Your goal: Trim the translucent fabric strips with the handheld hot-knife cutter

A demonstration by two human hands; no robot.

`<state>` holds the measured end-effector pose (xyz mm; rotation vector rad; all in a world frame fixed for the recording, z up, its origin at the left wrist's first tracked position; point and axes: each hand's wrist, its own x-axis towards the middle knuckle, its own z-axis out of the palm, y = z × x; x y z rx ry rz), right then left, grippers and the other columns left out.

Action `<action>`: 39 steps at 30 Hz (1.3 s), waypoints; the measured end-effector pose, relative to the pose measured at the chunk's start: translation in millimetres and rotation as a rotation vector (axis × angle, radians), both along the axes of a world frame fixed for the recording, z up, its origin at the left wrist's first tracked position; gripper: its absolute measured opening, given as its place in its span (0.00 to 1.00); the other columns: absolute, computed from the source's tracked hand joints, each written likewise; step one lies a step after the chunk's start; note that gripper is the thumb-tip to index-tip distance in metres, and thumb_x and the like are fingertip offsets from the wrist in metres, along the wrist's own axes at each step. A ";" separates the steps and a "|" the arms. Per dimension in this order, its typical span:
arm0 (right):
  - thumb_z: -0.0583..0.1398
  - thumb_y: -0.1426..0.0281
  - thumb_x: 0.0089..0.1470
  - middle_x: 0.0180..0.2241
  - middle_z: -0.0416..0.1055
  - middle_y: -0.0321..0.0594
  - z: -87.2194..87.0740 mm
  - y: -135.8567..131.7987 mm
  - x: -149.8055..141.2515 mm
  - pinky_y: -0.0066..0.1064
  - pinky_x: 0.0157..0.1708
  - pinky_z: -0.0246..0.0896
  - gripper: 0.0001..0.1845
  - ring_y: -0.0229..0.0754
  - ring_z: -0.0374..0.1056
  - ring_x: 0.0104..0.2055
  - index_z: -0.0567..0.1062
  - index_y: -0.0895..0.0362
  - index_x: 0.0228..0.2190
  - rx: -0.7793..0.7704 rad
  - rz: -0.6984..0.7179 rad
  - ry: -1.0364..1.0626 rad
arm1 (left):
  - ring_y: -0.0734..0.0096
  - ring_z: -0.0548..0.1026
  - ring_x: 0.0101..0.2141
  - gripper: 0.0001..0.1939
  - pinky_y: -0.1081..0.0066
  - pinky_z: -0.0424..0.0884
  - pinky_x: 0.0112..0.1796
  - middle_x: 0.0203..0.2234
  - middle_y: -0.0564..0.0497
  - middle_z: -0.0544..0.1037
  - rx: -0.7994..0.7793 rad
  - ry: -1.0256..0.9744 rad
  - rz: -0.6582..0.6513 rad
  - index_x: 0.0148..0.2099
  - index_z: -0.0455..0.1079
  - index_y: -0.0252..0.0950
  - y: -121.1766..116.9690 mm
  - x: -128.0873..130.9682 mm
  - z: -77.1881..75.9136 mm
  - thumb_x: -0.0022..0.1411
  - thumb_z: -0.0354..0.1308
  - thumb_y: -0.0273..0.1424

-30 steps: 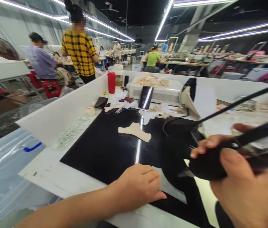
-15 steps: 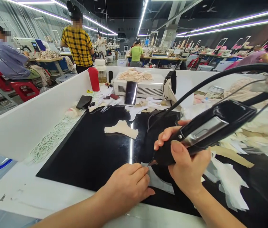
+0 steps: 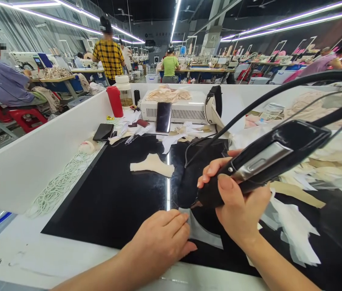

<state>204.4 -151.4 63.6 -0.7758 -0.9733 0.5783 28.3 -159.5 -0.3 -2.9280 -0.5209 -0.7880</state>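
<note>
My right hand (image 3: 237, 206) is wrapped around a thick black corded hand tool (image 3: 249, 161) with a silver lever on its side. The tool is tilted, its narrow tip low at the upper end of a sheer whitish fabric piece (image 3: 202, 232). My left hand (image 3: 167, 238) lies palm down on that fabric's left part, fingers bent and pressed together, thumb pointing right; the fingertips are partly hidden. Beneath both is a black mat (image 3: 113, 202). A cream fabric piece (image 3: 152, 165) with a curved outline lies farther back on the mat.
Loose white scraps (image 3: 294, 226) lie right of my hand. A phone (image 3: 163, 117) leans against a white vented box (image 3: 183, 107). Pale green cord (image 3: 61, 182) is heaped at left, near a red cup (image 3: 114, 101). The tool's cable (image 3: 249, 109) arcs rightward. People work at sewing tables beyond.
The view has shifted slightly. Both hands, the tool and the sheer fabric keep nearly the same places relative to each other. A person in a checked shirt stands farther off in the background.
</note>
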 end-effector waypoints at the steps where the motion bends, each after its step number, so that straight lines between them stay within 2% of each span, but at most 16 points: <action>1: 0.72 0.61 0.54 0.31 0.73 0.30 0.3 -0.1 0.0 0.33 0.24 0.71 0.24 0.37 0.69 0.25 0.70 0.49 0.47 -0.002 0.004 0.002 | 0.64 0.79 0.48 0.18 0.66 0.78 0.46 0.48 0.47 0.82 0.000 -0.001 -0.001 0.48 0.74 0.31 0.1 0.0 -0.2 0.79 0.49 0.39; 9: 0.72 0.63 0.54 0.31 0.74 0.30 2.3 -1.0 1.2 0.32 0.24 0.70 0.24 0.36 0.70 0.25 0.70 0.50 0.48 0.037 -0.006 0.020 | 0.63 0.79 0.47 0.18 0.65 0.77 0.45 0.48 0.47 0.82 -0.007 -0.016 -0.004 0.48 0.73 0.30 0.7 -1.2 1.0 0.79 0.48 0.39; 23: 0.72 0.62 0.55 0.31 0.73 0.29 -1.5 -3.7 0.7 0.33 0.25 0.70 0.24 0.37 0.69 0.25 0.69 0.48 0.48 0.002 0.023 0.008 | 0.65 0.78 0.49 0.17 0.66 0.77 0.46 0.49 0.47 0.81 -0.006 0.006 0.005 0.49 0.73 0.31 -0.5 -0.5 1.3 0.78 0.50 0.39; 31: 0.71 0.64 0.55 0.31 0.73 0.30 0.9 -3.3 -3.2 0.33 0.25 0.70 0.21 0.38 0.70 0.26 0.70 0.49 0.46 -0.033 -0.033 0.000 | 0.63 0.79 0.48 0.18 0.65 0.78 0.45 0.49 0.47 0.82 -0.005 0.000 0.003 0.48 0.74 0.30 -0.4 0.6 0.7 0.79 0.49 0.39; 39: 0.71 0.61 0.54 0.30 0.71 0.29 1.8 -0.9 -6.0 0.34 0.24 0.71 0.23 0.38 0.70 0.25 0.69 0.49 0.47 -0.001 0.039 0.048 | 0.64 0.79 0.48 0.17 0.66 0.78 0.46 0.47 0.46 0.82 -0.004 0.012 0.001 0.48 0.73 0.31 0.2 0.1 -0.3 0.79 0.49 0.38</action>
